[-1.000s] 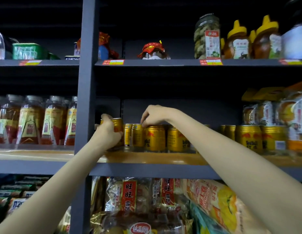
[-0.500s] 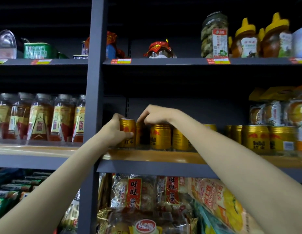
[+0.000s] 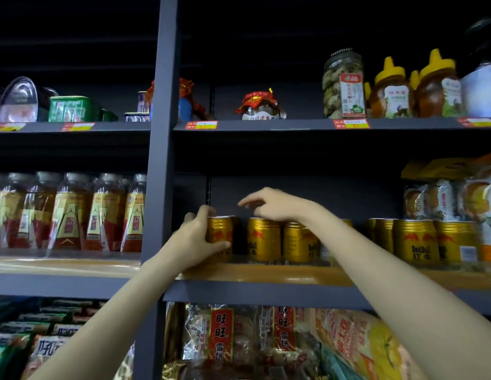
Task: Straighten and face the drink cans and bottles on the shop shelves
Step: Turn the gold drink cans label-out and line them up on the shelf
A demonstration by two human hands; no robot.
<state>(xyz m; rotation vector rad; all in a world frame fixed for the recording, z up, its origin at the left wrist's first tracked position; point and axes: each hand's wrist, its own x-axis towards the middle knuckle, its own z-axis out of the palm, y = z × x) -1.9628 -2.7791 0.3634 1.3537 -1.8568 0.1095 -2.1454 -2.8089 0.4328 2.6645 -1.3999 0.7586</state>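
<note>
A row of gold drink cans stands on the middle shelf (image 3: 266, 274). My left hand (image 3: 195, 239) grips the leftmost gold can (image 3: 221, 234) at the row's left end, thumb across its front and fingers over its rim. Its red logo faces forward. My right hand (image 3: 274, 204) hovers just above the second gold can (image 3: 264, 239) and the third gold can (image 3: 297, 242), fingers loosely curled and blurred, holding nothing. More gold cans (image 3: 415, 239) stand to the right. Clear drink bottles (image 3: 101, 215) with red and yellow labels fill the left bay.
A dark upright post (image 3: 159, 187) divides the two bays. The top shelf holds jars (image 3: 344, 83), honey bottles (image 3: 389, 91) and green tins (image 3: 71, 108). Snack bags (image 3: 441, 198) sit at the far right, and more snack packs (image 3: 222, 335) fill the shelf below.
My left hand has turned the leftmost can so its logo faces front. My right hand has lifted off the can tops and now hovers above them.
</note>
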